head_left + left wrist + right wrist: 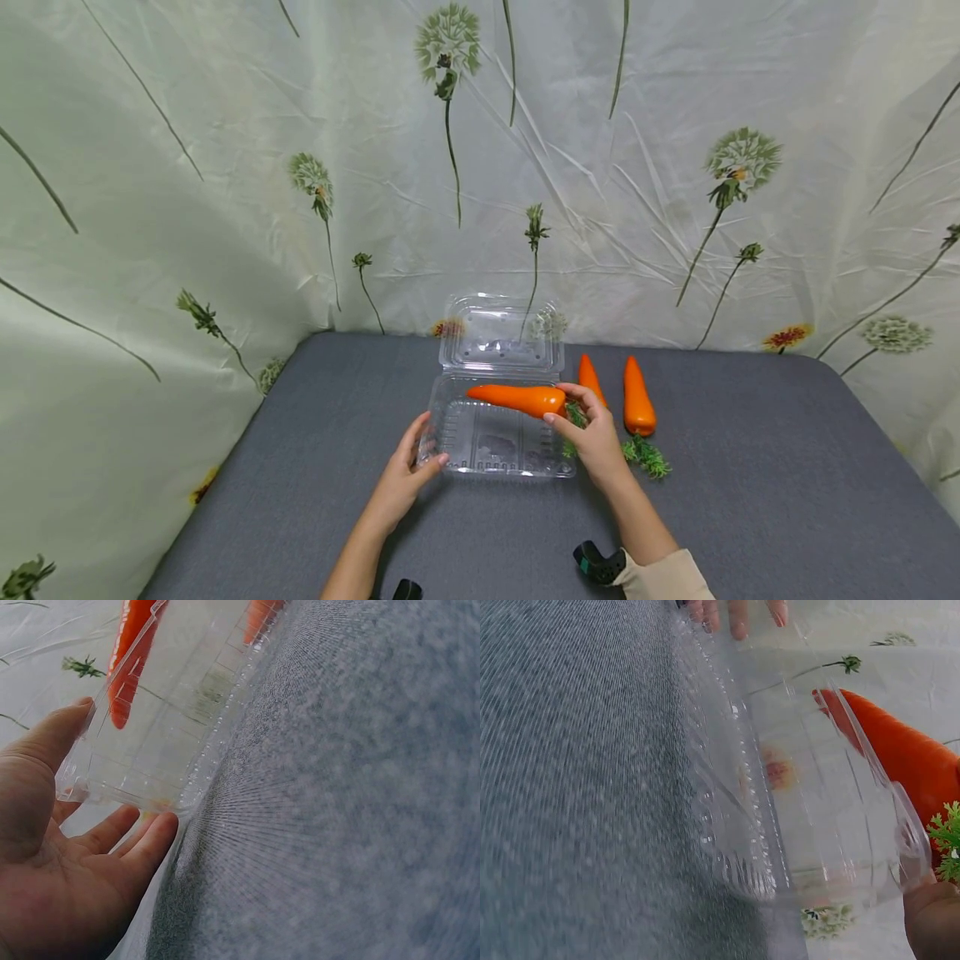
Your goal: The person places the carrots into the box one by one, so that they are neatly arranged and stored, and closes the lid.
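A clear plastic clamshell container (459, 437) rests on the table with its lid (501, 354) swung up at the back. At its front left corner, my left hand (399, 482) holds the container, thumb by the rim and fingers along the outer wall. My right hand (598, 437) pinches an orange carrot (517, 398) by its thick end, thumb in front and fingers behind. The carrot lies level above the container's back half, tip to the left. Its green leafy top (949, 836) hangs by the right palm in the right wrist view.
Two more carrots lie right of the container: a nearer one (590, 379), partly covered by my right hand, and a farther one (639, 400) with green leaves (647, 457). The grey table (750, 483) backs onto a flower-patterned curtain (645, 208).
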{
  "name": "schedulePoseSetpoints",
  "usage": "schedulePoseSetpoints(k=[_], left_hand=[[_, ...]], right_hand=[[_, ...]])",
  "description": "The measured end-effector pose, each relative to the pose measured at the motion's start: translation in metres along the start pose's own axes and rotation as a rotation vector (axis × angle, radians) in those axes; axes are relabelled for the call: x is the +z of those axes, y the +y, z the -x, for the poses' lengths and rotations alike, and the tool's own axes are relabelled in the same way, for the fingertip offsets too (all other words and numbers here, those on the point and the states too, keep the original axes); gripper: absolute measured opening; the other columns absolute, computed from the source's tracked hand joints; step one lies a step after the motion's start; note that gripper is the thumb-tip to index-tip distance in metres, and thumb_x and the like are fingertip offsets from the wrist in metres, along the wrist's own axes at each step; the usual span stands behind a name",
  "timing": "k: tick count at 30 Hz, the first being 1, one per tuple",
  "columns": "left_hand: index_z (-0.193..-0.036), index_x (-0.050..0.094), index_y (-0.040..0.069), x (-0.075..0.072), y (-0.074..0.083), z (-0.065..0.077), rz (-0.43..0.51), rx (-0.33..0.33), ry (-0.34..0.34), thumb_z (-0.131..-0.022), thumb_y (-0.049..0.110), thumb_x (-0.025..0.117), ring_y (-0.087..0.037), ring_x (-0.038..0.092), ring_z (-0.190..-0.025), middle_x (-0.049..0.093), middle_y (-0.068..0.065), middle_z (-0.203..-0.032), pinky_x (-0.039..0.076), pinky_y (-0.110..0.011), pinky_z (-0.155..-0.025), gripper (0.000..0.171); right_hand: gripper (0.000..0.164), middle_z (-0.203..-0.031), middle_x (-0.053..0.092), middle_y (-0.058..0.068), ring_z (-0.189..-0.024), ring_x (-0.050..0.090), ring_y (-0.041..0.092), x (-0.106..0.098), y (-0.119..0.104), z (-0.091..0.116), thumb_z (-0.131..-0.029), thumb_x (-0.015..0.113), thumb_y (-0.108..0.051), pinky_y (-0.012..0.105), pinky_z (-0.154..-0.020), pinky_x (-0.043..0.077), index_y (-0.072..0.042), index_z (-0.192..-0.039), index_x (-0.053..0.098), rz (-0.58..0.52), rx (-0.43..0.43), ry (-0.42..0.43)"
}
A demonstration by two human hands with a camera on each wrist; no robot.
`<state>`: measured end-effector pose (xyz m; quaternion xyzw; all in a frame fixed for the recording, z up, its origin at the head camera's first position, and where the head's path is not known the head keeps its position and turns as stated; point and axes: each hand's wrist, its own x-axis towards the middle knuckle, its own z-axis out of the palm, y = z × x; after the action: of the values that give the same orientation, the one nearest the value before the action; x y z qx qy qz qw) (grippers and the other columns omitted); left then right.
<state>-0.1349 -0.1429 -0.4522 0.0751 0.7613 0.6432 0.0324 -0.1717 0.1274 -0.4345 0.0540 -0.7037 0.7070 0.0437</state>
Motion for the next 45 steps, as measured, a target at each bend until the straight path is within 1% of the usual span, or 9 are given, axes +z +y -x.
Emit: schedulePoseSetpoints(k=[3, 6, 8, 12, 17, 21, 27, 38, 45], left_hand=[[-0.141, 0.021, 0.005, 0.0, 0.002, 0.0, -0.007, -0.003, 0.003, -0.085, 0.009, 0.062, -0.046, 0.031, -0.121, 0.028, -0.028, -0.137, 0.035, -0.052, -0.091, 0.07], [-0.141, 0.02, 0.005, 0.0, 0.001, -0.001, -0.011, 0.002, 0.002, -0.085, 0.008, 0.062, -0.046, 0.031, -0.121, 0.027, -0.029, -0.137, 0.035, -0.052, -0.091, 0.07], [-0.142, 0.02, 0.005, 0.0, 0.0, -0.001, -0.014, 0.003, 0.001, -0.085, 0.008, 0.062, -0.046, 0.031, -0.121, 0.027, -0.029, -0.137, 0.035, -0.052, -0.091, 0.07], [-0.142, 0.02, 0.006, 0.0, -0.001, -0.001, -0.013, 0.0, 0.0, -0.085, 0.008, 0.062, -0.046, 0.031, -0.121, 0.026, -0.029, -0.137, 0.035, -0.052, -0.091, 0.071], [-0.141, 0.021, 0.006, 0.0, 0.0, -0.001, -0.015, 0.001, 0.002, -0.085, 0.007, 0.062, -0.046, 0.031, -0.121, 0.027, -0.029, -0.137, 0.036, -0.052, -0.091, 0.07], [-0.141, 0.021, 0.005, 0.001, 0.0, -0.002, -0.018, 0.004, 0.005, -0.084, 0.006, 0.062, -0.046, 0.032, -0.12, 0.027, -0.029, -0.137, 0.036, -0.051, -0.091, 0.07], [-0.141, 0.02, 0.005, 0.001, 0.0, -0.002, 0.002, 0.005, -0.001, -0.084, 0.004, 0.061, -0.046, 0.031, -0.12, 0.027, -0.028, -0.137, 0.035, -0.051, -0.091, 0.07], [-0.142, 0.019, 0.006, 0.0, -0.002, -0.001, 0.005, -0.005, -0.009, -0.085, 0.009, 0.062, -0.045, 0.03, -0.122, 0.026, -0.027, -0.138, 0.036, -0.05, -0.091, 0.072], [-0.142, 0.02, 0.007, 0.0, -0.001, -0.001, 0.008, -0.004, -0.004, -0.085, 0.007, 0.062, -0.046, 0.03, -0.121, 0.027, -0.027, -0.137, 0.036, -0.05, -0.09, 0.071]], right_hand=[[0.05, -0.121, 0.047, 0.012, -0.106, 0.043, 0.021, 0.004, 0.001, -0.003, -0.079, 0.069, -0.005, 0.022, -0.083, 0.041, 0.001, -0.123, 0.046, -0.002, 0.011, -0.014], [0.052, -0.121, 0.048, 0.012, -0.104, 0.045, 0.022, 0.008, 0.003, -0.006, -0.078, 0.069, -0.007, 0.023, -0.08, 0.043, 0.001, -0.124, 0.046, 0.005, 0.016, -0.029], [0.051, -0.121, 0.049, 0.013, -0.103, 0.046, 0.023, 0.011, -0.001, -0.007, -0.079, 0.069, -0.007, 0.022, -0.079, 0.044, 0.001, -0.124, 0.047, 0.009, 0.027, -0.036], [0.049, -0.121, 0.049, 0.013, -0.104, 0.047, 0.024, 0.016, -0.001, -0.011, -0.079, 0.069, -0.007, 0.023, -0.078, 0.045, 0.0, -0.124, 0.048, 0.029, 0.038, -0.049], [0.05, -0.121, 0.05, 0.011, -0.106, 0.047, 0.023, 0.02, 0.005, -0.019, -0.078, 0.07, -0.009, 0.03, -0.083, 0.043, 0.0, -0.123, 0.049, 0.074, 0.027, -0.064], [0.049, -0.119, 0.051, 0.011, -0.108, 0.047, 0.024, 0.023, 0.006, -0.023, -0.078, 0.07, -0.009, 0.038, -0.088, 0.04, 0.0, -0.122, 0.05, 0.103, 0.019, -0.08], [0.047, -0.116, 0.051, 0.013, -0.11, 0.045, 0.026, 0.026, 0.009, -0.027, -0.078, 0.07, -0.006, 0.043, -0.092, 0.034, 0.002, -0.12, 0.051, 0.128, 0.031, -0.077], [0.047, -0.113, 0.053, 0.01, -0.104, 0.047, 0.024, 0.031, 0.014, -0.031, -0.076, 0.071, -0.007, 0.039, -0.082, 0.042, -0.001, -0.119, 0.052, 0.236, 0.096, -0.074], [0.043, -0.11, 0.053, 0.011, -0.101, 0.047, 0.027, 0.033, 0.016, -0.031, -0.075, 0.073, -0.007, 0.041, -0.083, 0.041, -0.002, -0.114, 0.056, 0.283, 0.064, -0.051]])
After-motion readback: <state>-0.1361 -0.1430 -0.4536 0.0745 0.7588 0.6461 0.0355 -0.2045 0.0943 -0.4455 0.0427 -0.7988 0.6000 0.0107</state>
